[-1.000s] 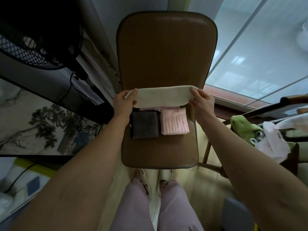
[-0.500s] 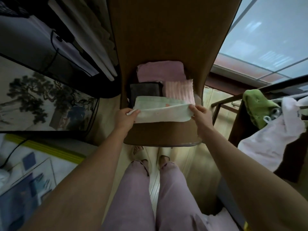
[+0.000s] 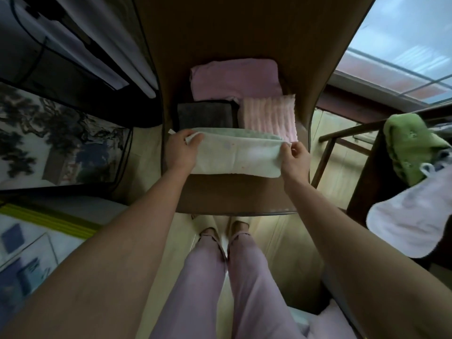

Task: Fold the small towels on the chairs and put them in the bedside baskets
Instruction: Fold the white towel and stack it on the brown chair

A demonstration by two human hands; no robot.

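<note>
A pale towel (image 3: 234, 156) lies folded in a long strip across the brown chair (image 3: 234, 194) seat, and each hand holds one end. The left hand (image 3: 182, 152) pinches the left end with its fingers (image 3: 195, 140), and the right hand (image 3: 294, 159) pinches the right end. Behind the strip sit three folded towels: a dark grey towel (image 3: 205, 116), a striped pink towel (image 3: 269, 116) beside it, and a big pink towel (image 3: 234, 78) at the back.
</note>
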